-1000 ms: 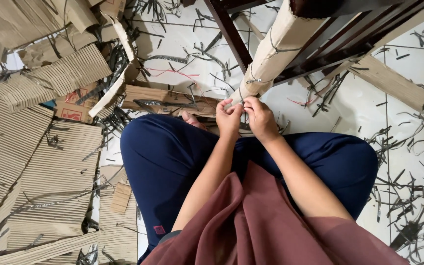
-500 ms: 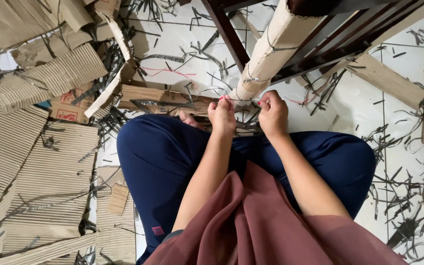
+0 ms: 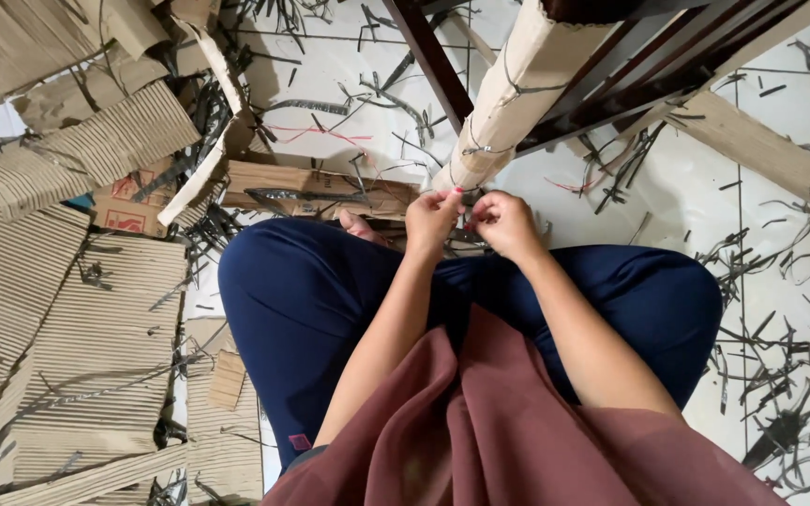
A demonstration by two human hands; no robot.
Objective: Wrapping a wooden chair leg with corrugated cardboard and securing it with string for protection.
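Corrugated cardboard sheets (image 3: 39, 309) cover the floor (image 3: 611, 201) to the left. A furniture leg wrapped in cardboard (image 3: 508, 94) slants down toward the seated person's lap. Since a moment ago both hands have drawn closer together at its lower end, so the wrapping work carries on there. The left hand (image 3: 433, 214) and right hand (image 3: 506, 223) are each pinched shut on what looks like a thin tie; it is too small to be sure.

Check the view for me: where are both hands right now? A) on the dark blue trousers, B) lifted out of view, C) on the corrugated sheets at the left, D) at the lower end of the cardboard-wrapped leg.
D: the left hand and right hand pinch at the bottom end of the cardboard-wrapped leg, above the lap.
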